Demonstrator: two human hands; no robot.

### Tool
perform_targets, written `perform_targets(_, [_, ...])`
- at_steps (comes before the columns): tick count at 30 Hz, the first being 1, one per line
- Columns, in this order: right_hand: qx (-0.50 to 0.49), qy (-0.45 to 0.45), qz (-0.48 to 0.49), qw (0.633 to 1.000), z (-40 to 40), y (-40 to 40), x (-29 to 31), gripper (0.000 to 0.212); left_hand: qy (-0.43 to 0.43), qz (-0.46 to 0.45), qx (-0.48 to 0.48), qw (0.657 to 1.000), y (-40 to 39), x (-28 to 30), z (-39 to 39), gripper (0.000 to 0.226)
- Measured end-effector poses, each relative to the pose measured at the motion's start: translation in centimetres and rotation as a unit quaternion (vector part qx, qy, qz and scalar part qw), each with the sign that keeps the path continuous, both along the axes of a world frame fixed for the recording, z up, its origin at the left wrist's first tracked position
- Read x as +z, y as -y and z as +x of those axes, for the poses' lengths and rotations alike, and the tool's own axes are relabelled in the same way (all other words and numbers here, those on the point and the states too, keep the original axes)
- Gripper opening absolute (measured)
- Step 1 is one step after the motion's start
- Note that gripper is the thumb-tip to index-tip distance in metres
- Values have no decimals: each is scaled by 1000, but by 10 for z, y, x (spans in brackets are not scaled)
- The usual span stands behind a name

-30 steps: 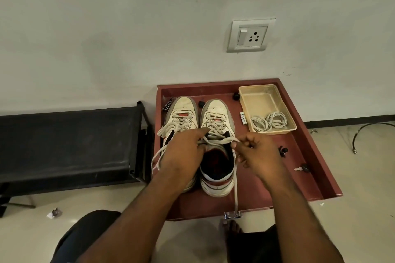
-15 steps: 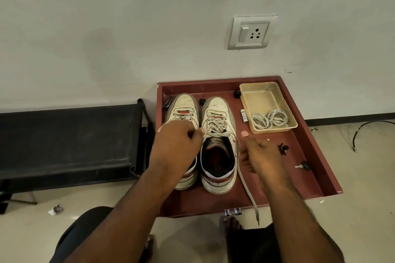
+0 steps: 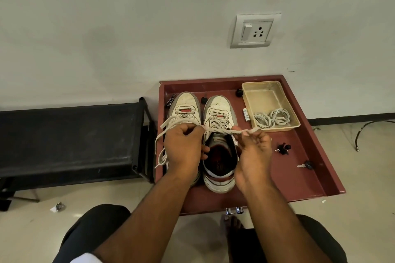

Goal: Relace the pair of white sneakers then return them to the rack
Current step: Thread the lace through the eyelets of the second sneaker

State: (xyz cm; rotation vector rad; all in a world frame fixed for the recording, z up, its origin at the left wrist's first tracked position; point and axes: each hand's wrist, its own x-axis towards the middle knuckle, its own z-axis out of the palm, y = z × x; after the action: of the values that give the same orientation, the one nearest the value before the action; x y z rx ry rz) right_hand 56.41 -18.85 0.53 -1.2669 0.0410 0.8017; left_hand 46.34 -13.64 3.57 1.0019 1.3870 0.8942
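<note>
Two white sneakers stand side by side, toes to the wall, on a dark red tray (image 3: 303,181). The left sneaker (image 3: 185,106) is partly hidden under my left hand (image 3: 183,149). The right sneaker (image 3: 220,113) shows its open red lining. My left hand grips one end of the right sneaker's lace (image 3: 222,131) above the tongue. My right hand (image 3: 253,151), palm up, pinches the other end, so the lace runs taut between both hands. A loose lace (image 3: 162,147) from the left sneaker hangs over the tray's left edge.
A beige plastic box (image 3: 265,96) with coiled white laces (image 3: 271,118) sits at the tray's back right. Small black clips (image 3: 283,148) and a key (image 3: 305,165) lie on the tray. A black rack (image 3: 68,139) stands to the left. A wall socket (image 3: 254,30) is above.
My right hand has risen from beside the shoe's heel and turned palm up, lifting the lace end that hung over the tray's front. The lace is now stretched between both hands.
</note>
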Motion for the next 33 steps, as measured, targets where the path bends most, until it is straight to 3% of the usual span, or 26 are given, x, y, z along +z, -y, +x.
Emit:
perform_targets(4, [-32,-23,20,999,2,2,-2,25,33,-1,36,999,2,-4,0,2])
perform_targets(11, [-45,-49,20,998,3,1,-4,34,120,-12,104,987,-1,-1,-4,17])
perform_targets(15, [-43,-18,19,999,4,1,-7,31,121,9,113,986,2,-2,-6,15])
perform_targets(17, [-6,64,6,998,4,2,-8,31,79,42,22,996,-1,0,-10,20])
perform_targets(19, [52,157,-22,986,4,3,-6,31,-37,99,-146,984,-9,1,-16,29])
perform_targets(21, [107,178,-28,978,5,6,-3,28,-161,157,-301,927,-19,2,-20,41])
perform_targets(23, [154,197,-34,968,8,8,-4,32,-228,190,-390,872,-26,3,-20,41])
perform_targets(27, [185,305,-84,930,11,7,-7,37,-318,252,-414,815,-29,7,-14,15])
perform_targets(30, [173,345,-103,917,11,8,-3,30,-350,268,-356,824,-29,8,-12,6])
perform_targets(33, [158,373,-112,907,10,8,-3,25,-370,283,-297,833,-26,2,-10,14])
